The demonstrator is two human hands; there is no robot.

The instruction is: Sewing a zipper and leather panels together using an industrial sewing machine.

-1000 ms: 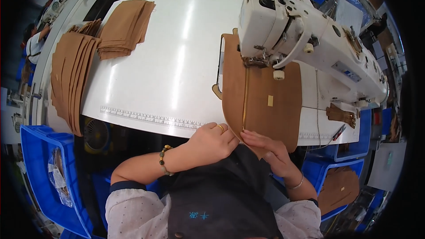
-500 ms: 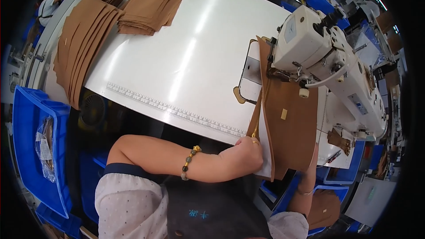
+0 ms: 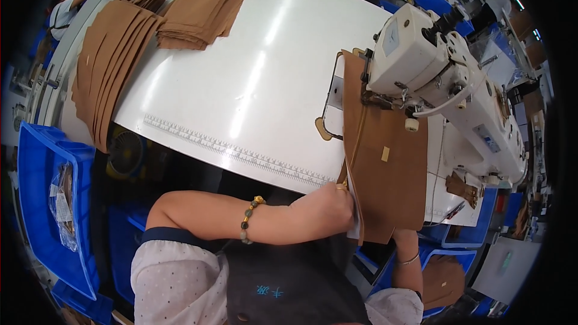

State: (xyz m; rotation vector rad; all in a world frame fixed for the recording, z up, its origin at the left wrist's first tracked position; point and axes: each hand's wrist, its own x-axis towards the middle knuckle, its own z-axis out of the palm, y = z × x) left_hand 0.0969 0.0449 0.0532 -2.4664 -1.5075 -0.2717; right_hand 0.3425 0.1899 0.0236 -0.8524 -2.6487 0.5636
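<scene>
Broad brown leather-like panel (image 3: pixel 397 186), edge pinched in left hand (image 3: pixel 330 209), has settled flatter under white metal sewing machine (image 3: pixel 400 54), likely steadying work (right hand (image 3: pixel 406 239) partly hidden, fingers can't tell).

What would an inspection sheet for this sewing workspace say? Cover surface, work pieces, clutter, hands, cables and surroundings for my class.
Surface: white table, ruler strip along its front edge.
Work pieces: brown panel under the sewing machine, its left edge lifted near the left hand.
Clutter: fanned brown stack and smaller brown stack at left; small brown bundle at right.
Hands: left closed on the panel's edge; right hand at its lower right, fingers hidden.
Cables: nothing seen clearly.
Surroundings: blue bin at left, co-worker beyond.
</scene>
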